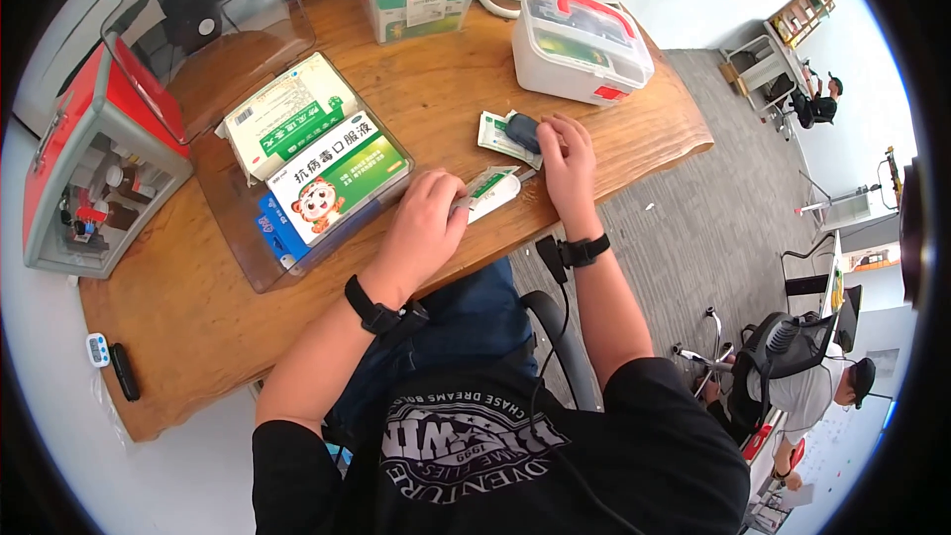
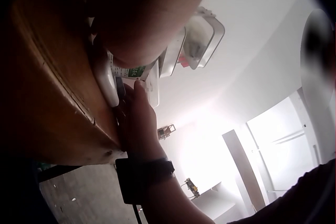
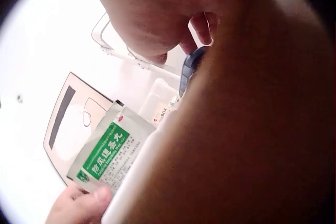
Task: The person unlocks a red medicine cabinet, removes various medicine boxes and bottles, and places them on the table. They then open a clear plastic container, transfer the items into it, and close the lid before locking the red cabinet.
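Observation:
The left hand (image 1: 421, 228) pinches a green-and-white sachet (image 1: 487, 179); in the right wrist view the left thumb presses the lower edge of the printed sachet (image 3: 113, 150). Against this sachet lies a white rounded object (image 1: 497, 200), also in the left wrist view (image 2: 106, 82). The right hand (image 1: 570, 168) is bent over a dark blue-grey object (image 1: 522, 132), its fingertips at the object's edge with a gap between thumb and fingers in the right wrist view. Under the dark object another green-and-white sachet (image 1: 500, 143) lies on the wooden table (image 1: 446, 79).
Left of the hands stands an open clear case (image 1: 258, 272) with medicine boxes (image 1: 337, 178). Farther left is a red-and-grey cabinet (image 1: 99, 168). A clear bin (image 1: 421, 15) and a white lidded box (image 1: 580, 50) stand at the back. The table's edge runs close to both forearms.

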`<state>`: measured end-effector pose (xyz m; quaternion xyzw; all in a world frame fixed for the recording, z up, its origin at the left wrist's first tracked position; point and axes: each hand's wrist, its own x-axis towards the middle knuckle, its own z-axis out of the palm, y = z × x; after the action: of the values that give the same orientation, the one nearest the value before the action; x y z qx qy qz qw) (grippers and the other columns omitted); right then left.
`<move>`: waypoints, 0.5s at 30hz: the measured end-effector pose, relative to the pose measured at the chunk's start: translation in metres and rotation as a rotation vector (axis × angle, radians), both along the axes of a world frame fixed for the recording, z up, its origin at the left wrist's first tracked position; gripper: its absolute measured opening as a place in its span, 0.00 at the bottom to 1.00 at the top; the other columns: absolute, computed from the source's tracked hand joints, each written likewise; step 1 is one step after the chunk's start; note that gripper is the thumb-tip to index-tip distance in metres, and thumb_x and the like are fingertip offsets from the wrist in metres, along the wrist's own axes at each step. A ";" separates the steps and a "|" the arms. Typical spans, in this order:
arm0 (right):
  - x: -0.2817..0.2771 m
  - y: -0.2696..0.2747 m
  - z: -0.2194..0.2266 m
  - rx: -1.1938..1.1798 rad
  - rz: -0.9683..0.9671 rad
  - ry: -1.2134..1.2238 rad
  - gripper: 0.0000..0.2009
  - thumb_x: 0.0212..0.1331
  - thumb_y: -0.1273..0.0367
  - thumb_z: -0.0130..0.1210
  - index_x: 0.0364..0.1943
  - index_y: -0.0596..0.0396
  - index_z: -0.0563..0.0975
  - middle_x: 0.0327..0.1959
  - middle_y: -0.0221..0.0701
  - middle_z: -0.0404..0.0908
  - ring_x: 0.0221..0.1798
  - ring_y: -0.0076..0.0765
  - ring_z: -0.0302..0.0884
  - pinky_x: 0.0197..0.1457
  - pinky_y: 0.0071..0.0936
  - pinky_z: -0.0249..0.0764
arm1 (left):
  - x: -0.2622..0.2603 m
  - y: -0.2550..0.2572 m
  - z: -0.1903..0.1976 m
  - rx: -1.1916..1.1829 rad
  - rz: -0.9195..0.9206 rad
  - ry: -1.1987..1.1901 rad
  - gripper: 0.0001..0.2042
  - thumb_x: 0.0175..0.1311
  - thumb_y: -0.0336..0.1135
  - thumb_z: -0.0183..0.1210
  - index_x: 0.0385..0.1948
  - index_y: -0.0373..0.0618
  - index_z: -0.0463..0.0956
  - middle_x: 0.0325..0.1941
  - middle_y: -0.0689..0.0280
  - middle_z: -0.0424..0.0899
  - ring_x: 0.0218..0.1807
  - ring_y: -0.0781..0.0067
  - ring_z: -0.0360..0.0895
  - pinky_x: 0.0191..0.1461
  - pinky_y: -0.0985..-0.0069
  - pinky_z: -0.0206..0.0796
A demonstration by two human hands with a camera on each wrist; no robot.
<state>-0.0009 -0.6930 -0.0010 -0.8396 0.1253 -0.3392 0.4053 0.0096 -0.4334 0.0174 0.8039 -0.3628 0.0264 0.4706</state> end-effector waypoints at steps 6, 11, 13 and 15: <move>-0.019 0.013 0.016 -0.297 0.078 0.163 0.22 0.64 0.63 0.69 0.58 0.60 0.82 0.58 0.45 0.83 0.60 0.52 0.80 0.64 0.40 0.76 | -0.001 0.000 -0.002 -0.034 0.011 0.029 0.07 0.67 0.26 0.59 0.43 0.38 0.74 0.46 0.51 0.81 0.53 0.45 0.78 0.59 0.57 0.71; -0.019 0.003 0.008 -0.033 0.209 0.063 0.21 0.63 0.67 0.68 0.58 0.57 0.81 0.57 0.43 0.82 0.57 0.50 0.80 0.63 0.37 0.76 | 0.000 -0.001 -0.003 -0.044 0.012 0.015 0.06 0.67 0.26 0.59 0.42 0.38 0.74 0.46 0.51 0.81 0.52 0.46 0.78 0.57 0.57 0.71; -0.016 -0.010 0.001 0.047 0.098 0.052 0.19 0.63 0.68 0.67 0.57 0.57 0.81 0.56 0.43 0.82 0.56 0.49 0.80 0.62 0.38 0.76 | 0.001 0.000 -0.006 -0.056 0.014 0.010 0.06 0.69 0.27 0.59 0.43 0.38 0.74 0.45 0.50 0.81 0.51 0.46 0.79 0.56 0.57 0.71; -0.016 -0.028 0.001 0.129 -0.010 0.049 0.18 0.63 0.70 0.66 0.56 0.58 0.82 0.54 0.42 0.82 0.54 0.48 0.79 0.62 0.38 0.76 | 0.000 -0.001 -0.004 -0.063 0.028 0.033 0.06 0.71 0.28 0.58 0.43 0.37 0.74 0.44 0.50 0.81 0.50 0.45 0.79 0.55 0.57 0.71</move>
<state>-0.0168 -0.7210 0.0000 -0.8192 0.1610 -0.3121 0.4535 0.0096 -0.4340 0.0135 0.7940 -0.3425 0.0312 0.5013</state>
